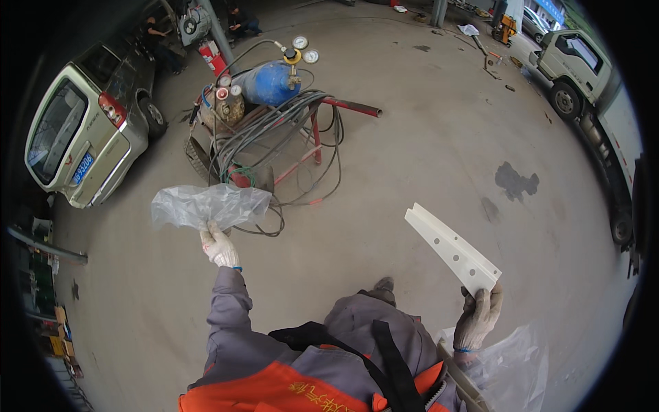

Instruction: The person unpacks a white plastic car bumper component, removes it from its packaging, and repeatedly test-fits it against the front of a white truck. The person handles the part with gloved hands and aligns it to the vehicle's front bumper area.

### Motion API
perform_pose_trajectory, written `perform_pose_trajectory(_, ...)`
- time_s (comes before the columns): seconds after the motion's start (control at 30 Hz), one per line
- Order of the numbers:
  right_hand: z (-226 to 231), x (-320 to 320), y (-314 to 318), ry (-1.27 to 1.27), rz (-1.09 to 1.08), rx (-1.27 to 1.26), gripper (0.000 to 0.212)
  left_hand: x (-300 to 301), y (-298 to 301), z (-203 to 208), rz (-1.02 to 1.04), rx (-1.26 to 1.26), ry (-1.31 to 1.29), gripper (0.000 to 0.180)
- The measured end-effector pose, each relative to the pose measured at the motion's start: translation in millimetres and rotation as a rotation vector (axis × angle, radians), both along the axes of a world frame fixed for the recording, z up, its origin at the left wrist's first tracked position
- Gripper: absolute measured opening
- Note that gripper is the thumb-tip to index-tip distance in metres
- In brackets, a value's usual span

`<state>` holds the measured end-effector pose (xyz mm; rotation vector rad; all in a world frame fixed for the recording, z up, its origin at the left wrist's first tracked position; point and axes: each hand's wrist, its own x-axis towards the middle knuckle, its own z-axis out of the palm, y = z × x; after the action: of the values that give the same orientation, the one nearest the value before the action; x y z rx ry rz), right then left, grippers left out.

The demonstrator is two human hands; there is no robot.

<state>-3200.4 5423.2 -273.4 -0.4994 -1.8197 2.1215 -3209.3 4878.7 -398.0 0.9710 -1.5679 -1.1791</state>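
My left hand (pixel 220 247), in a white work glove, is closed on the edge of a crumpled clear plastic bag (pixel 209 204) held out in front of me. In my right hand (pixel 479 317), gloved with dirty dark fingers, is the lower end of a white perforated metal bracket (pixel 454 248). The bracket tapers and has a row of round holes; it slants up and to the left. More clear plastic sheeting (pixel 515 367) hangs beside my right forearm, and what holds it is hidden.
Ahead on the left stands a red cart (pixel 317 137) with a blue gas cylinder (pixel 271 84), gauges and coiled hoses (pixel 274 127) trailing to the floor. A van (pixel 103 130) is parked at left, a truck (pixel 576 75) at right. Two people are at the far left. Dark stains (pixel 516 180) mark the floor.
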Motion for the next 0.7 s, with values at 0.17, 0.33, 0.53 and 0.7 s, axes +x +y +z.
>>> perform_pose_trajectory(0.17, 23.5, -95.0, 36.3, 0.001, 0.205, 0.022, 0.037, -4.1, 76.1, -43.5, 0.089, -0.164, -0.112, 0.046)
perform_pose_trajectory(0.33, 18.5, -179.5, 57.1, -0.036, 0.421, -0.03, 0.037, 2.2, 103.4, -136.3, 0.329, -0.336, -0.669, 0.058)
perform_pose_trajectory(0.53, 19.9, -236.1, 71.3, -0.08, 0.485, -0.016, 0.037, -97.4, 131.2, -108.5, 0.342, 0.487, -0.156, 0.059)
perform_pose_trajectory(0.7, 7.3, -314.6, 113.4, -0.011, 0.497, 0.013, 0.04, -127.3, 162.1, -77.0, 0.575, 0.725, 0.276, 0.059)
